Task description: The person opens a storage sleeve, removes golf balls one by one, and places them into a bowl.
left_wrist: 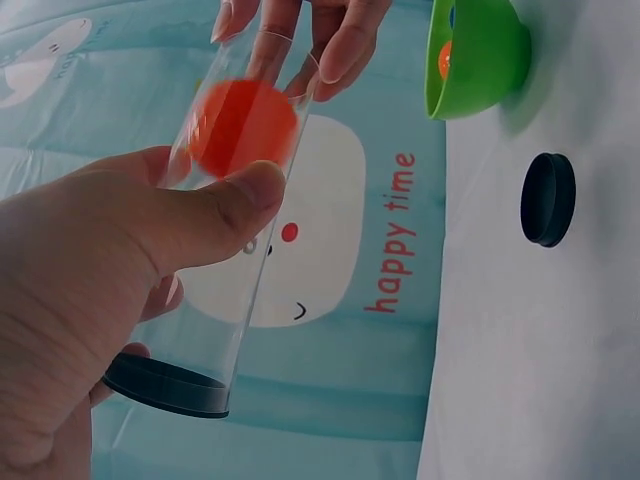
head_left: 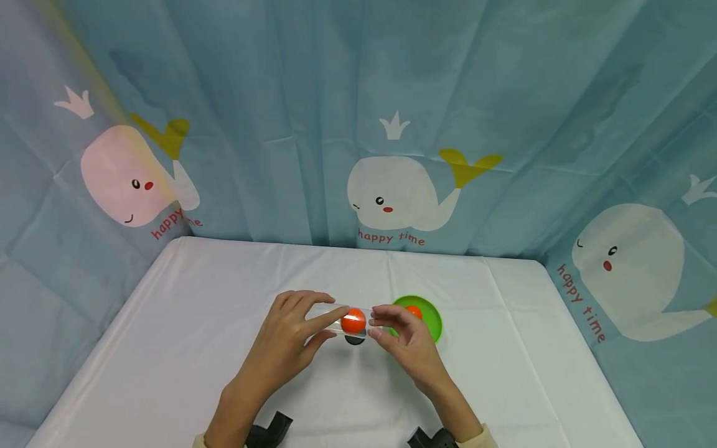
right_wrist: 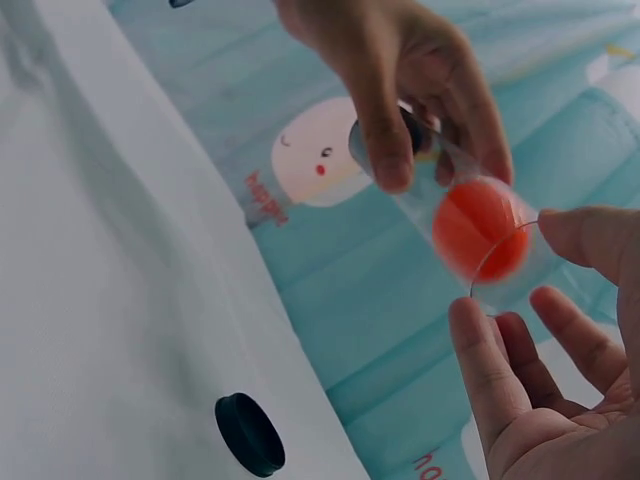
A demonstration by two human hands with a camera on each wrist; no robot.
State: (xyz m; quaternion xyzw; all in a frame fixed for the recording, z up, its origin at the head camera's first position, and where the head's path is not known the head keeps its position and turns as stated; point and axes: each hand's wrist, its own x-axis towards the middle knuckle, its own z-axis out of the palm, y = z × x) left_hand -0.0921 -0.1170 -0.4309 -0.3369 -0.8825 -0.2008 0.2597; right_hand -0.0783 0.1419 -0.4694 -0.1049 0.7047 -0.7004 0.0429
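Observation:
My left hand point(head_left: 282, 336) grips a clear plastic tube point(left_wrist: 215, 320) with thumb and fingers wrapped about its side. A black cap point(left_wrist: 165, 388) closes the tube's end nearest the left palm. Inside, toward the uncapped end, sits an orange-red ball point(head_left: 353, 321). My right hand point(head_left: 411, 348) is at that uncapped mouth, its fingers spread on either side of the rim; whether they touch it is hard to tell. A loose black cap point(right_wrist: 250, 434) lies on the table below the tube.
Behind the right hand stands a green bowl point(head_left: 436, 320) holding an orange ball point(head_left: 414, 311) and, in the left wrist view, a bit of something blue. A white cloth covers the table point(head_left: 504, 373). Blue curtains point(head_left: 269, 124) with whale prints enclose its back and sides.

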